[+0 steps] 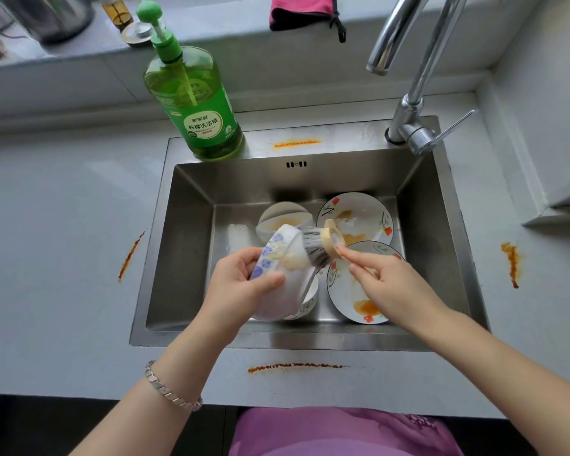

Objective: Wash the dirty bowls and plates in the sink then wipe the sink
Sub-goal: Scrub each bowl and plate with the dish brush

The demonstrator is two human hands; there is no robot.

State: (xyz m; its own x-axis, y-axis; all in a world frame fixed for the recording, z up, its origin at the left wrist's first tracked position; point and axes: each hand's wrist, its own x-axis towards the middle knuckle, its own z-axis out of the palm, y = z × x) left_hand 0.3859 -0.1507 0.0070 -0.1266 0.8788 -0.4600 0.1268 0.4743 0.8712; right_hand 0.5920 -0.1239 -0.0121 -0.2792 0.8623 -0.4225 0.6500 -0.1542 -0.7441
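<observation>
Head view of a steel sink (185, 251) set into a grey tabletop (63, 258). The left hand (244, 281) grips a blue-flowered bowl (293, 291) with its fingers curled round the outside and its thumb across the wall, holding it tilted above the basin; the right hand (392, 284) pinches a dish brush (320, 245) by its handle, with the forefinger laid out toward the pale wooden ring; the grey bristles press against the soiled rim of the held bowl.

On the basin floor: a second bowl (306, 304) directly under the held one, largely hidden by it; a third bowl (283, 218) at the back, tilted, with orange residue inside; a flowered plate (359, 215) at the back right, stained orange; a second flowered plate (346, 297) in front of it, partly under the right hand, also stained.

A green detergent bottle (198, 106) with a pump stands upright on the back left ledge of the sink; a chrome tap (412, 103) rises from the back right corner. Orange smears mark the back ledge (297, 143), the tabletop at left (130, 256), at right (512, 264) and along the front edge (297, 366). A pink cloth (301, 11) hangs over the sill behind; a metal bracelet (171, 388) circles the left wrist.
</observation>
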